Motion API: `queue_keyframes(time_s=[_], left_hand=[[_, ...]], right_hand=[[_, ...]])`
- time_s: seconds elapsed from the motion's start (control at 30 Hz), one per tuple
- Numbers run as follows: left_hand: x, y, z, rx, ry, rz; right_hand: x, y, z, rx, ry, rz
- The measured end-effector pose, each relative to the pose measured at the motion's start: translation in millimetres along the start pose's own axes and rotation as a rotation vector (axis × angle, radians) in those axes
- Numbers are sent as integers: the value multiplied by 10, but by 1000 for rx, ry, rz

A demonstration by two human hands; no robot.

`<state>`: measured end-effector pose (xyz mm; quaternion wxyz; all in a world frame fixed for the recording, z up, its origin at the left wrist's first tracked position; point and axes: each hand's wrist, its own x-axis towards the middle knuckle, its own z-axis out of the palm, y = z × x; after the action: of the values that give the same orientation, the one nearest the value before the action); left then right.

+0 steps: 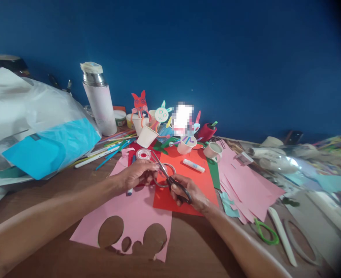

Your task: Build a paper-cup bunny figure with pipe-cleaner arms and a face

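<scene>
My right hand (184,190) grips a pair of scissors (179,187) by its black handles, with the blades angled up and to the left. Close to the blades, my left hand (141,172) has its fingers pinched together; whatever is between them is too small to make out. Behind the scissors a ring-shaped roll (172,166) shows over an orange-red sheet (199,185). A pink sheet (129,210) with round holes cut from it lies beneath my left hand. Just beyond that hand is a white tape roll (143,154).
A glue stick (193,165) rests on the orange-red sheet. Paper cups (147,136) with paper animal figures stand at the back, near a flask (99,102). Pink sheets (245,181) and green scissors handles (267,233) lie right. Plastic bags (57,116) bulge at left.
</scene>
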<state>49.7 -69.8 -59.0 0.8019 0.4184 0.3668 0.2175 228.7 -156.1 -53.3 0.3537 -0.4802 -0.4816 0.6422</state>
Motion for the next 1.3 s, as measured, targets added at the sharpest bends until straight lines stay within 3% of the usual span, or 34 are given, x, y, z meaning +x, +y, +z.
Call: queue_keyframes(time_s=[0.67, 1.3], left_hand=[[18, -12, -6, 81, 84, 62], [4, 6, -40, 80, 21, 14]], right_hand=[[-22, 5, -25, -3, -82, 18], [-20, 5, -19, -33, -43, 27]])
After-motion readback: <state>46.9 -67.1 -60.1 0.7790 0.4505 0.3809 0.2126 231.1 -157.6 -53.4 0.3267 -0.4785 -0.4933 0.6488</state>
